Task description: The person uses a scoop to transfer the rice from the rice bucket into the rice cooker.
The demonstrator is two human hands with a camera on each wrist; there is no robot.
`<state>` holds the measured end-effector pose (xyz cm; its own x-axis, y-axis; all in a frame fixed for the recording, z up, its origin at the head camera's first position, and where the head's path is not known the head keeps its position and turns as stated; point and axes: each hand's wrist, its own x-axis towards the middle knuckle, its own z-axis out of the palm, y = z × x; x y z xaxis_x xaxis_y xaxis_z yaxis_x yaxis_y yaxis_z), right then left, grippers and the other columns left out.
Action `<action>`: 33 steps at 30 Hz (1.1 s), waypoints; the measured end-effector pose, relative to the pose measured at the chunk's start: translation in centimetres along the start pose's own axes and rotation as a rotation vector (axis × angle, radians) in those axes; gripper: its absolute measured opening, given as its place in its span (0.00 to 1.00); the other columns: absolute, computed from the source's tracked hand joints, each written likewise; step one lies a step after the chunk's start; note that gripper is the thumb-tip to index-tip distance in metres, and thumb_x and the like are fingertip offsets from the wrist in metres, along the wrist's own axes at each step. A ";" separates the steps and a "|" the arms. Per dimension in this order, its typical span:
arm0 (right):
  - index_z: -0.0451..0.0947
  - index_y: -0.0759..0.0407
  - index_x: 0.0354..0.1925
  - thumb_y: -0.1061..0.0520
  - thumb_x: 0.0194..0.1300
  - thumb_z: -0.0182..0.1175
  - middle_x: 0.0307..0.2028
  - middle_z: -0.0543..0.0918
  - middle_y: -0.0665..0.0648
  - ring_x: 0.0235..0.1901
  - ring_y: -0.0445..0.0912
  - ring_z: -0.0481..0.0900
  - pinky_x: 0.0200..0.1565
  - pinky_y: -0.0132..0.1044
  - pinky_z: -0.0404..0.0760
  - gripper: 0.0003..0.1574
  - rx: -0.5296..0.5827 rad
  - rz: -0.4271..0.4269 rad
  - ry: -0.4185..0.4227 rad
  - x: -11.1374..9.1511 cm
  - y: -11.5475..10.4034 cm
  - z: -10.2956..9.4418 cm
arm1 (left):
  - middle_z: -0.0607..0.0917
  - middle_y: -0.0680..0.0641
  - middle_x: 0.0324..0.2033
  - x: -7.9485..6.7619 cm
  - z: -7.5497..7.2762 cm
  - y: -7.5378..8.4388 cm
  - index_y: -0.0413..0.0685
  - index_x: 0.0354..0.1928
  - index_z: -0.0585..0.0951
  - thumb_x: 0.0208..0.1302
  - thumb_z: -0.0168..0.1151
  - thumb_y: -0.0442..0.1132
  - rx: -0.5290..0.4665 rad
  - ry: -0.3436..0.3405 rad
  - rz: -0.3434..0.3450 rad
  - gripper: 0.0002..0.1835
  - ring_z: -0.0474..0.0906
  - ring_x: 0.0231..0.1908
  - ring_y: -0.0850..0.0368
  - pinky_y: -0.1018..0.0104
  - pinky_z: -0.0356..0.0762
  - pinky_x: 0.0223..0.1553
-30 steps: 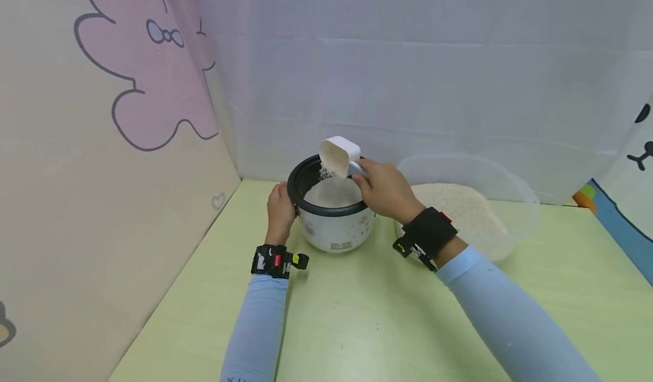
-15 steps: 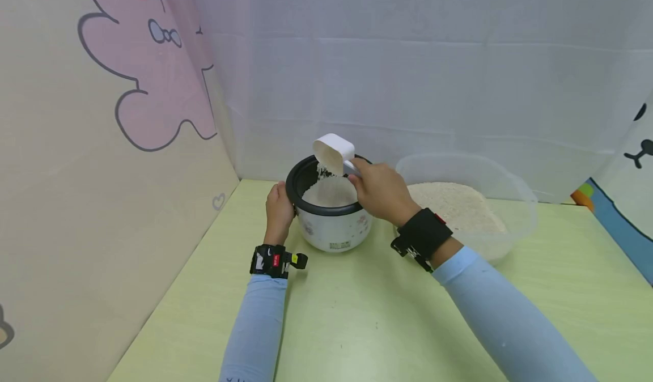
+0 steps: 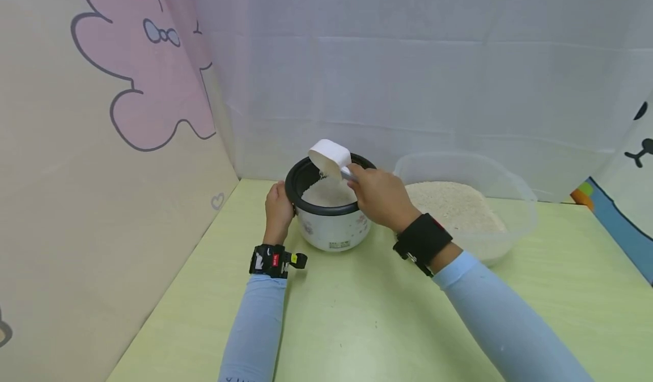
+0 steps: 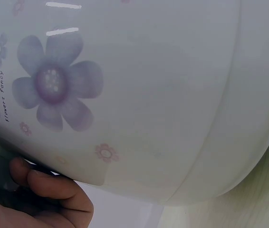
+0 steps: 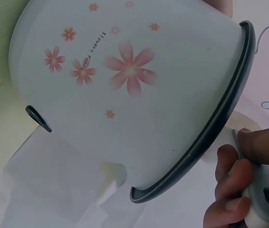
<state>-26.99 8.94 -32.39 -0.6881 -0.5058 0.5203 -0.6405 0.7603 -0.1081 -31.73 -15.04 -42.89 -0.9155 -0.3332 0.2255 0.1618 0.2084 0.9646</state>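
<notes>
the right hand [image 3: 385, 198] pinches the grey handle [image 5: 257, 190] of a white scoop [image 3: 331, 154], the thumb laid along one side and the fingers curled in against the other. the scoop's long axis runs out from these fingers, leftward and slightly up in the head view; the cup lies beyond the fingertips, the holed handle end back toward the palm. the cup is tipped over, its mouth turned down, with grains just below it, left of the fingers.

beneath the cup and the right fingertips stands a rice cooker [image 3: 331, 233], upright, its black rim [image 3: 329, 210] around a heap of white rice [image 3: 329, 195]. the left hand [image 3: 279, 212] holds the cooker's side just under the rim, fingers bent and close together; how far they wrap the dark part there i cannot tell.

to the right of the right fingers, near the wristband [image 3: 423, 239], sits a clear tub [image 3: 525, 215] with more rice [image 3: 454, 206] in it. cooker and tub rest on a pale green table [image 3: 347, 325].
</notes>
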 end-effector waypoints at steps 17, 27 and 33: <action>0.76 0.57 0.60 0.60 0.67 0.62 0.28 0.80 0.57 0.22 0.49 0.77 0.19 0.37 0.71 0.23 -0.103 -0.055 -0.039 -1.0 1.9 0.1 | 0.67 0.49 0.21 0.1 0.8 0.0 0.48 0.33 0.69 0.78 0.35 0.55 -0.007 0.016 0.002 0.22 0.63 0.16 0.59 0.69 0.61 0.17; 0.77 0.57 0.59 0.65 0.62 0.65 0.25 0.79 0.57 0.21 0.51 0.75 0.19 0.39 0.70 0.26 -0.141 -0.141 0.036 -2.0 3.1 -0.1 | 0.67 0.49 0.20 0.0 0.8 -0.1 0.48 0.33 0.69 0.78 0.36 0.54 -0.009 0.020 0.005 0.21 0.63 0.15 0.61 0.68 0.62 0.17; 0.76 0.59 0.59 0.58 0.66 0.63 0.23 0.75 0.58 0.19 0.50 0.72 0.18 0.40 0.69 0.24 -0.091 -0.090 0.092 -2.5 4.4 -0.6 | 0.67 0.49 0.21 0.1 0.8 -0.1 0.47 0.33 0.70 0.79 0.35 0.52 0.001 0.026 0.020 0.21 0.63 0.15 0.60 0.68 0.62 0.17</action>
<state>-27.92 13.83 -33.66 -0.5928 -0.5369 0.6003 -0.6613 0.7499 0.0176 -32.14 -14.36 -43.04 -0.9021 -0.3532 0.2479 0.1793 0.2158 0.9598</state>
